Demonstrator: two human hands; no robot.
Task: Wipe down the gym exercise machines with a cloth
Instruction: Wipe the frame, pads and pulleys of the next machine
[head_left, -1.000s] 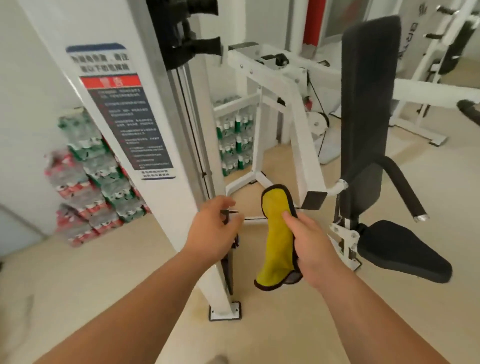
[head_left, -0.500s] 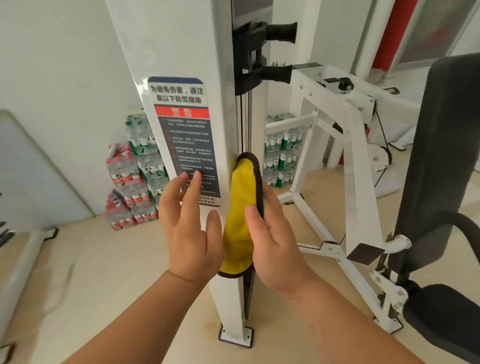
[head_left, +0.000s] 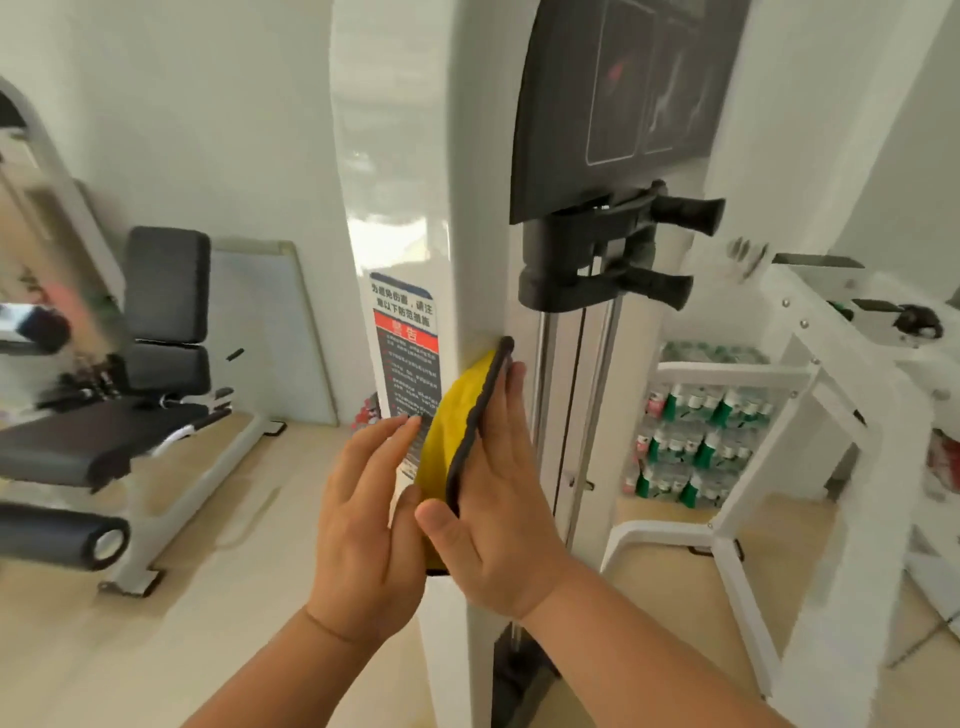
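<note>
A yellow cloth (head_left: 451, 431) with a dark edge lies flat against the front corner of the white machine column (head_left: 467, 218). My right hand (head_left: 498, 499) presses the cloth to the column with straight fingers, thumb under its lower end. My left hand (head_left: 366, 514) lies flat on the column's left face beside the cloth, fingertips on the warning label (head_left: 404, 343). Black handles (head_left: 644, 249) jut out of the column above my hands.
A black padded bench (head_left: 119, 415) stands at the left, with a foam roller (head_left: 67, 538) near the front. A white machine frame (head_left: 810, 426) rises at the right. Packs of water bottles (head_left: 696, 441) are stacked behind it. Beige floor lies around the column's base.
My hands and the cloth have climbed the column to the label's lower part. The view has swung left and up, bringing the bench into sight. Earlier my right hand held the cloth in the air.
</note>
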